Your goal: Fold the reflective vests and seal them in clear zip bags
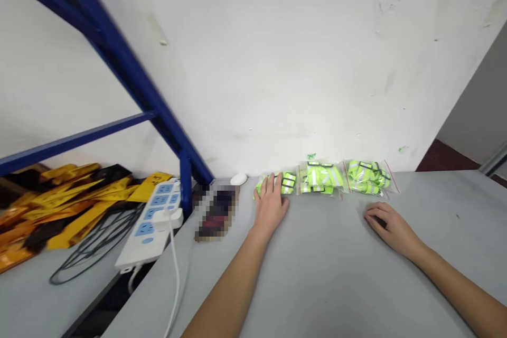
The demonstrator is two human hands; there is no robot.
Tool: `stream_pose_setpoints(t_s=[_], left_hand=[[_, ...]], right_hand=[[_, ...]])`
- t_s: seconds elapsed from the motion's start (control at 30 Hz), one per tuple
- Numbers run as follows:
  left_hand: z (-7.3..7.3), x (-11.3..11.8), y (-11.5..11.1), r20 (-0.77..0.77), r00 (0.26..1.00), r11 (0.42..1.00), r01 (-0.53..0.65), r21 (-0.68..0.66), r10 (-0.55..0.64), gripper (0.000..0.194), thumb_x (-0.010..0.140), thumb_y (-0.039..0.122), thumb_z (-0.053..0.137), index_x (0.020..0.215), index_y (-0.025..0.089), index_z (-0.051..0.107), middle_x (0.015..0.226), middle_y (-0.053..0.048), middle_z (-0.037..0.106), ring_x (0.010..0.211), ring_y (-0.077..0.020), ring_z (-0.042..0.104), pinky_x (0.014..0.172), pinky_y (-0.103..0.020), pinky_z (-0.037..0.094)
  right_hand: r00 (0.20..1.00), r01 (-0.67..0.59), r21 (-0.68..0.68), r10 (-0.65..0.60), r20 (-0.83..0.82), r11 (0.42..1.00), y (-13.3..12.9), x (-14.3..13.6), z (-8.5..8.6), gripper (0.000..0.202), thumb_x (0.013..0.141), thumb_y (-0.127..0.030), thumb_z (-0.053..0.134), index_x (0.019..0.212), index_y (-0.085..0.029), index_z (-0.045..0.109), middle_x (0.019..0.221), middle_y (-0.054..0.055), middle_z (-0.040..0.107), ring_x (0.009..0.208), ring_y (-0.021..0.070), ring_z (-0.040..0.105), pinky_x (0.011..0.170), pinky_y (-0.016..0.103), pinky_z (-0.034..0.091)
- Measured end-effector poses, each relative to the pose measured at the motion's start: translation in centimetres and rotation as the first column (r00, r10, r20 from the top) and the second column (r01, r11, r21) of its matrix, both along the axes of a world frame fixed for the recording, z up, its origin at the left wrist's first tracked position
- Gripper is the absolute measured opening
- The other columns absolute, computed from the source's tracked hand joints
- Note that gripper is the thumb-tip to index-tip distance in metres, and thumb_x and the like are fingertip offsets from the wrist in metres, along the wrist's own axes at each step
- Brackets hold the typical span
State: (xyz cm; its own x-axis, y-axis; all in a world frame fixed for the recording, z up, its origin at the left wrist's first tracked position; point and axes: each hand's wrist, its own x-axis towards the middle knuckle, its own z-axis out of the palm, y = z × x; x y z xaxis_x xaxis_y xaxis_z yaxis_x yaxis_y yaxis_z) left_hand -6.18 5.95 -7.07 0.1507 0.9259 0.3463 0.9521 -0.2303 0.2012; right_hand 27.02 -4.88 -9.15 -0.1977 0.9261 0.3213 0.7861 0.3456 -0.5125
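Note:
Three clear zip bags of folded neon-yellow reflective straps stand in a row against the wall. My left hand (271,206) lies on the left bag (288,184), its fingers stretched out flat over the top; part of that bag is hidden beneath them. To its right are the middle bag (322,177) and the right bag (368,177), which no hand touches. My right hand (390,224) rests on the grey table (328,269) in front of the right bag. Its fingers are loosely curled together towards the thumb, with nothing seen inside.
A pixelated flat object (217,214) and a white oval object (238,179) lie left of my left hand. Beyond the blue metal frame (134,74) are a power strip (152,216) with a plugged-in charger, yellow and black packets (87,195) and dark cables (91,245).

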Motion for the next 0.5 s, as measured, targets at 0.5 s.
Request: stream_pose_setpoints(t_s=[0.5], left_hand=[[1.5, -3.2, 0.0, -0.091, 0.995, 0.992, 0.033, -0.125, -0.045, 0.054, 0.076, 0.026, 0.059, 0.128, 0.021, 0.047, 0.136, -0.014, 0.050, 0.134, -0.0350, 0.032, 0.108, -0.066, 0.012]], right_hand=[[0.999, -0.021, -0.017, 0.022, 0.038, 1.000, -0.3, 0.0, -0.4, 0.024, 0.094, -0.037, 0.045, 0.093, -0.026, 0.066, 0.098, 0.008, 0.064, 0.093, 0.0246, 0.060, 0.080, 0.042, 0.052]])
